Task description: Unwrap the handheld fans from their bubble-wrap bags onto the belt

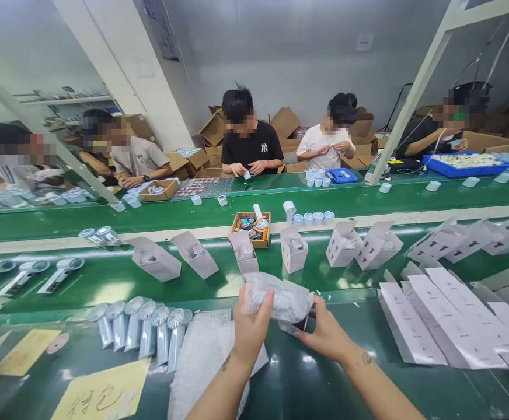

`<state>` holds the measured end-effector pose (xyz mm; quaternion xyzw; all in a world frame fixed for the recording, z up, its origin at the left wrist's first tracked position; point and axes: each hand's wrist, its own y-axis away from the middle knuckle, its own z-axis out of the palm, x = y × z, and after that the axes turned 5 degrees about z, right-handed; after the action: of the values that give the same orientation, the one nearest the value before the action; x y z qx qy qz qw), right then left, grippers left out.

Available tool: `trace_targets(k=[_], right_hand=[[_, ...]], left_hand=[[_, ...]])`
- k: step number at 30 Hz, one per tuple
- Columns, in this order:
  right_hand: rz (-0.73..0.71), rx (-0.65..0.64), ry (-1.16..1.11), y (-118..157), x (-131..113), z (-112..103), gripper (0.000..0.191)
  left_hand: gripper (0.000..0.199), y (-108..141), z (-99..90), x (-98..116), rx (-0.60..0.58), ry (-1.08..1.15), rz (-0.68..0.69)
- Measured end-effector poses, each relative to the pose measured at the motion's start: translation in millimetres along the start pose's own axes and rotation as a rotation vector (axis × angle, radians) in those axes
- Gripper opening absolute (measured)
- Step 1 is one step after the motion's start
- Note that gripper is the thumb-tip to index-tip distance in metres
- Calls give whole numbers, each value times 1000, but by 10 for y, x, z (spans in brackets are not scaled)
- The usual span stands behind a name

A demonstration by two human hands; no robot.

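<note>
A bubble-wrapped bundle (281, 296) is held up in front of me over the green bench; what lies inside the wrap is hidden. My left hand (253, 315) is closed around its left end, thumb across the near side. At the right end, my right hand (323, 328) pinches the bundle's lower edge, where a dark part shows between thumb and fingers. Just left of my forearm lies a stack of bubble-wrap sheets (202, 356). Beside that stack, several light-blue handheld devices with round vented heads (143, 326) lie in a row.
White open boxes (293, 251) stand along the green belt (219, 280) ahead. More white boxes (433, 321) lie at right. A yellow handwritten sheet (101, 391) lies front left. A cardboard tray of small parts (261, 236) sits beyond. Several co-workers sit across the line.
</note>
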<state>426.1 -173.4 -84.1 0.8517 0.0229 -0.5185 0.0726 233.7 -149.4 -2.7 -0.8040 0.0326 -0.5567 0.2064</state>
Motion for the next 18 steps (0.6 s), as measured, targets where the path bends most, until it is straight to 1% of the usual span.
trace_targets(k=[1,2,3,4,5,6,8,10,12,13,16,18], right_hand=[[10,-9,-12,-19,2,-9,67],[-6,-26,-24,-35,0,-22,68],[-35,-47,-28,-49,-3,-37,67],[-59,-68,-29,-58,-3,-54,67],[-72,-90,-33,-63,1,-73,66],[-76,-111,-43,-64,13,-92,64],[-70,-145,-90,-58,55,-132,62],[-73,-170,-171,-55,99,-163,62],[-93,-196,-233,-69,113,-179,64],[-105,-209,-243,-81,108,-181,65],[-123,-214,-231,-102,88,-180,69],[-103,-185,-256,-62,131,-200,72]], left_hand=[[23,78,71,-42,22,-83,67],[23,151,126,-83,4,-170,145],[23,217,166,-116,-56,-263,224],[24,275,192,-141,-152,-369,288],[26,322,207,-159,-254,-487,324],[30,361,210,-171,-341,-609,333],[43,414,194,-193,-440,-805,344],[56,444,183,-222,-537,-876,419],[59,450,228,-251,-651,-888,475],[56,444,277,-258,-699,-904,460],[51,407,466,-225,-824,-967,301],[52,377,512,-178,-941,-952,258]])
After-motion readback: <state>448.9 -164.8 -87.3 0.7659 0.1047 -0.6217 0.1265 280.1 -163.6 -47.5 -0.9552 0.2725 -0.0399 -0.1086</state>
